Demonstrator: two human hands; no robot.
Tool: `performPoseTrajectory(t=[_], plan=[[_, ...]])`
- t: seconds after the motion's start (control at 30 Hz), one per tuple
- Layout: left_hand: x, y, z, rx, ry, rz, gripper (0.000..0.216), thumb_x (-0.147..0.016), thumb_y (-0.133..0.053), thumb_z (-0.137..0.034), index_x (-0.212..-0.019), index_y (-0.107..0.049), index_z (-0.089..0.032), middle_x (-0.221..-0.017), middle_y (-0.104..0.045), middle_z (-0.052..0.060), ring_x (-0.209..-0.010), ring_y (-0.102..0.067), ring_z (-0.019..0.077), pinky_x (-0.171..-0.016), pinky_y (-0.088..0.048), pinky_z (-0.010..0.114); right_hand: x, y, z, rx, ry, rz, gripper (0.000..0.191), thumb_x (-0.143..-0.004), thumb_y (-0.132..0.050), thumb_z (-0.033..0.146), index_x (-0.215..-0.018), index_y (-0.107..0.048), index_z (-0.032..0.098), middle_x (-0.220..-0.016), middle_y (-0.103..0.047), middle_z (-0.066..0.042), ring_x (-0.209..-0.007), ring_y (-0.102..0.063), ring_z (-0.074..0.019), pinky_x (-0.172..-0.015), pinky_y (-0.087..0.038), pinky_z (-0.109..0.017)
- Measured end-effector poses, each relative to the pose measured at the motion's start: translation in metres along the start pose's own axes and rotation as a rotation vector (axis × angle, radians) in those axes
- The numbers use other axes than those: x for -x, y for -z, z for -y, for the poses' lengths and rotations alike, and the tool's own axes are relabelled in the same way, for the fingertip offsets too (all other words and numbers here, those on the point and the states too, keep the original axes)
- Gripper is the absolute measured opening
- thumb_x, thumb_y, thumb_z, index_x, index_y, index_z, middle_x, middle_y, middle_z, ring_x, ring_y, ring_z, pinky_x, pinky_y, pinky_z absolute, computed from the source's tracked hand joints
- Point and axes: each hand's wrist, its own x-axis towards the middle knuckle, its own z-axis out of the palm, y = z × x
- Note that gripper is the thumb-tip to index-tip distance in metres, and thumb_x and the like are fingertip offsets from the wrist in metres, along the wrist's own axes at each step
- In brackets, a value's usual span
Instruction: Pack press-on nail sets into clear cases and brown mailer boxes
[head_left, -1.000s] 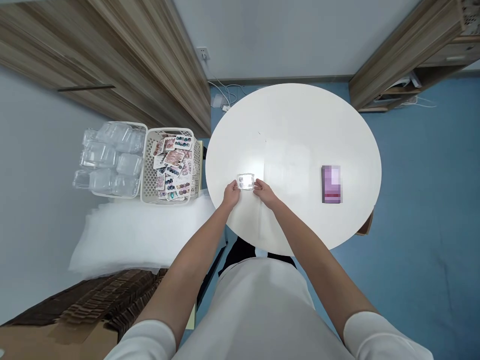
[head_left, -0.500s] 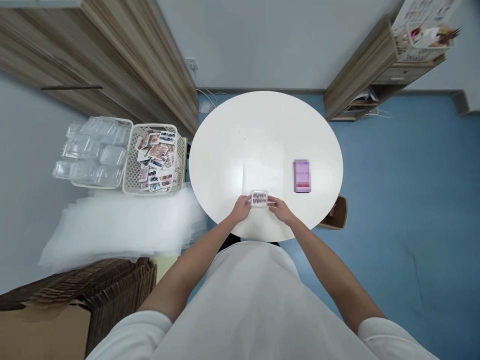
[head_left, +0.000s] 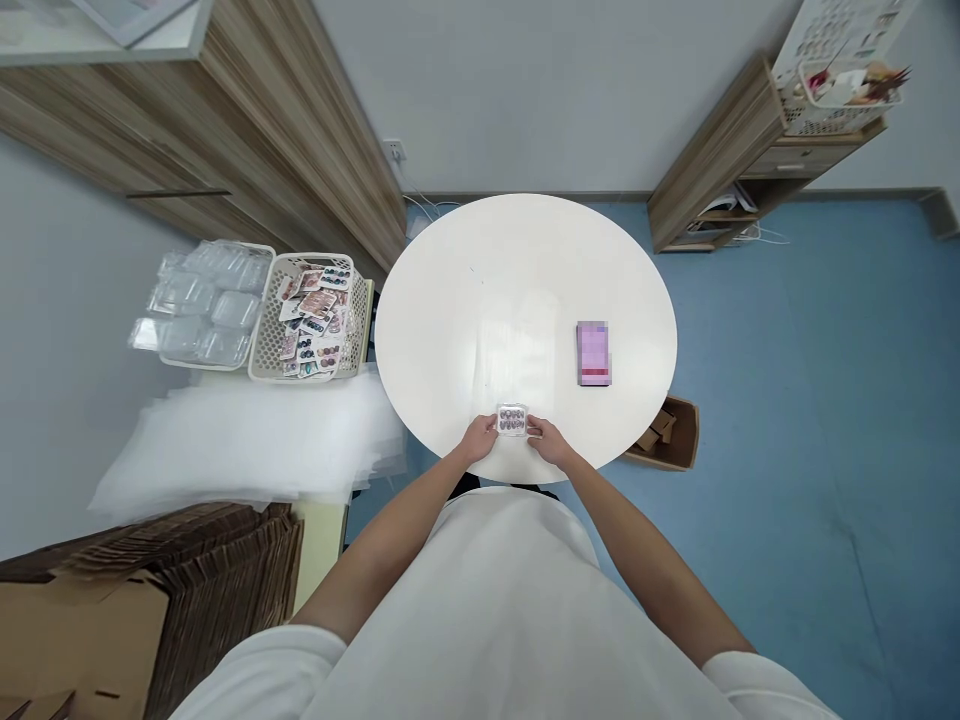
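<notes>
A small clear plastic case (head_left: 513, 420) with dark round pieces inside sits between my two hands near the front edge of the round white table (head_left: 480, 300). My left hand (head_left: 480, 438) pinches its left end. My right hand (head_left: 549, 442) pinches its right end. A pink phone-sized object (head_left: 593, 353) lies flat on the table to the right, apart from both hands.
Left of the table stand a basket of clear plastic cases (head_left: 202, 305) and a white basket of printed cards (head_left: 315, 315), above a stack of translucent white sheets (head_left: 247, 440). Folded cardboard (head_left: 150, 590) lies at the lower left. A brown box (head_left: 664, 435) stands on the floor right of the table.
Both hands have drawn the small case back from the table's left middle to its front edge. The camera has swung, shifting the whole scene.
</notes>
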Motion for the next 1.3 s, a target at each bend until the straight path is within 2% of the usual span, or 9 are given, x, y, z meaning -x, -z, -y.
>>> performPoseTrajectory(t=[0.2,0.43,0.57,0.67,0.8,0.93,1.07,1.17,1.3], plan=[[0.012,0.011,0.01,-0.246,0.232,-0.245,0.051,-0.072,-0.051,-0.02,-0.121,-0.042,-0.011,-0.125,-0.041,0.016,-0.118,-0.039,0.026,-0.097,-0.031,0.034,0.016,0.002,-0.023,0.214,-0.194,-0.317,0.052,-0.07,-0.047,0.019,-0.122,-0.043,0.016,-0.122,-0.046,-0.012,-0.107,-0.049,-0.0212,-0.091,-0.041,-0.034],[0.02,0.004,0.017,-0.254,0.36,-0.196,0.067,-0.071,-0.057,-0.024,-0.128,-0.025,-0.009,-0.123,-0.044,0.02,-0.115,-0.043,0.0275,-0.09,-0.036,0.035,0.028,-0.02,-0.035,0.183,-0.308,-0.423,0.068,-0.067,-0.053,0.026,-0.13,-0.029,0.015,-0.124,-0.041,-0.016,-0.104,-0.051,-0.0238,-0.086,-0.043,-0.034],[0.016,-0.004,0.015,-0.083,0.463,-0.203,0.06,-0.07,-0.059,-0.023,-0.123,-0.031,-0.013,-0.109,-0.055,0.016,-0.105,-0.051,0.0269,-0.083,-0.039,0.035,0.024,-0.025,-0.034,0.128,-0.39,-0.478,0.063,-0.066,-0.055,0.031,-0.124,-0.035,0.017,-0.099,-0.056,-0.009,-0.089,-0.056,-0.0217,-0.078,-0.045,-0.033],[0.013,-0.006,0.015,0.091,0.493,-0.183,0.032,-0.068,-0.06,-0.021,-0.098,-0.05,-0.016,-0.1,-0.059,0.012,-0.1,-0.054,0.0258,-0.08,-0.041,0.033,0.022,-0.021,-0.034,0.081,-0.404,-0.479,0.033,-0.065,-0.054,0.029,-0.097,-0.051,0.02,-0.082,-0.058,-0.003,-0.081,-0.056,-0.0191,-0.074,-0.044,-0.031],[0.013,-0.008,0.015,0.227,0.504,-0.157,0.009,-0.069,-0.057,-0.021,-0.076,-0.054,-0.016,-0.09,-0.062,0.01,-0.09,-0.058,0.0225,-0.071,-0.046,0.029,0.022,-0.018,-0.034,-0.053,-0.397,-0.47,0.009,-0.066,-0.052,0.028,-0.065,-0.047,0.021,-0.066,-0.053,0.001,-0.068,-0.055,-0.0152,-0.062,-0.046,-0.027],[0.014,-0.007,0.013,0.377,0.503,-0.167,0.015,-0.073,-0.054,-0.021,-0.087,-0.053,-0.015,-0.093,-0.06,0.01,-0.077,-0.063,0.0163,-0.064,-0.05,0.025,0.022,-0.021,-0.031,-0.231,-0.371,-0.475,0.014,-0.069,-0.049,0.027,-0.081,-0.045,0.021,-0.068,-0.054,0.003,-0.06,-0.058,-0.0113,-0.057,-0.049,-0.024],[0.011,-0.003,0.009,0.578,0.531,-0.221,0.048,-0.072,-0.056,-0.018,-0.117,-0.038,-0.014,-0.093,-0.059,0.01,-0.069,-0.065,0.015,-0.062,-0.052,0.025,0.02,-0.025,-0.026,-0.498,-0.333,-0.536,0.037,-0.066,-0.052,0.022,-0.099,-0.037,0.024,-0.065,-0.053,0.006,-0.058,-0.061,-0.0124,-0.058,-0.052,-0.026],[0.006,0.001,0.007,0.776,0.592,-0.289,0.062,-0.072,-0.058,-0.014,-0.126,-0.028,-0.015,-0.086,-0.06,0.008,-0.066,-0.066,0.0166,-0.059,-0.053,0.025,0.016,-0.024,-0.024,-0.652,-0.318,-0.477,0.029,-0.066,-0.05,0.02,-0.094,-0.043,0.024,-0.059,-0.053,0.006,-0.058,-0.062,-0.0133,-0.058,-0.053,-0.028],[-0.003,0.006,0.006,0.921,0.662,-0.391,0.057,-0.072,-0.059,-0.009,-0.122,-0.032,-0.012,-0.08,-0.062,0.008,-0.064,-0.066,0.0161,-0.057,-0.053,0.024,0.012,-0.019,-0.025,-0.845,-0.264,-0.396,0.018,-0.066,-0.051,0.019,-0.084,-0.053,0.02,-0.066,-0.058,0.0,-0.071,-0.064,-0.0153,-0.069,-0.053,-0.03]])
